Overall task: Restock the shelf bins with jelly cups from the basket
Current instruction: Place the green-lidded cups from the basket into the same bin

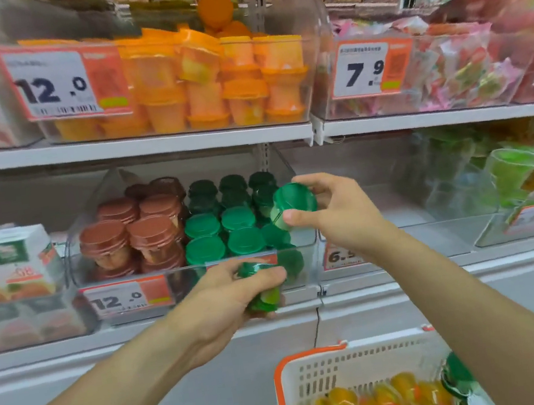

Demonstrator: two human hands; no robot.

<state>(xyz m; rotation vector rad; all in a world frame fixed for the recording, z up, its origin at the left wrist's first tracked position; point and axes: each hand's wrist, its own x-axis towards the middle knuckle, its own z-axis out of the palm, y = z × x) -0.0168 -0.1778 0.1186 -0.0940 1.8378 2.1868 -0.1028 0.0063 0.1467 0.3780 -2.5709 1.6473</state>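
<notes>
a person restocks a supermarket shelf, both arms reaching toward the clear shelf bin [179,271] on the lower shelf. the right hand [336,212] grips a green jelly cup [293,203] by its sides, thumb at the near edge and fingers over the far edge, the cup tipped so its lid faces the camera; it hovers over the bin's right end, just right of and above the rows of green-lidded cups [225,233] already standing there. the open slot appears to lie down and slightly left of this cup, so the right hand is the nearer one and looks set to place first. the left hand [234,297] clasps a second green jelly cup [261,286], fingers curled round it, in front of the bin's front wall and lower than its rim; this cup would have to rise and go forward to clear the wall. brown-lidded cups [132,236] fill the bin's left half. the basket [318,368], white with an orange rim, sits below right, well apart from the bin, holding yellow and orange jelly cups [358,403] and at least one green one [457,375] at its right side.

the right forearm crosses the basket's right part, and the frame cuts off its near end. the left hand covers most of its cup. whether the bin's front right corner is free is hard to make out behind the hands and the price tag [124,298].
</notes>
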